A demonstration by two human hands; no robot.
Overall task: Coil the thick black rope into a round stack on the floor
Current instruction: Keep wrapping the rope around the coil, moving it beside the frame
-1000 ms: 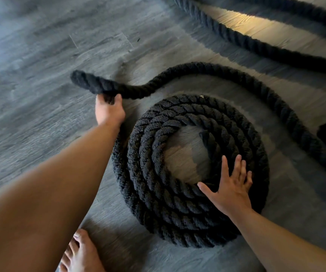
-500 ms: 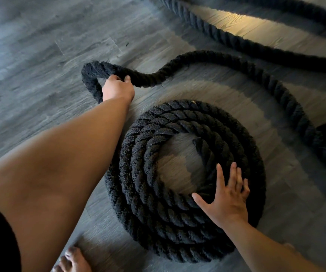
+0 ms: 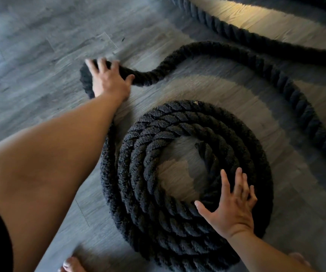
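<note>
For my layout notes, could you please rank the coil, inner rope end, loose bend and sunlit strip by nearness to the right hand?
1. coil, under the right hand.
2. inner rope end, in the coil's centre.
3. loose bend, far left.
4. sunlit strip, top.

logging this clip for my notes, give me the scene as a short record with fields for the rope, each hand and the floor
coil: thick black twisted rope, several rings stacked round, bare floor in its centre
loose rope: arcs from a tight bend off to the right edge
left hand: fingers spread over the bend, blurred
right hand: flat, fingers spread, pressing on the coil's near right side
floor: grey wood-look planks
other: bare toes at the bottom edge
</note>
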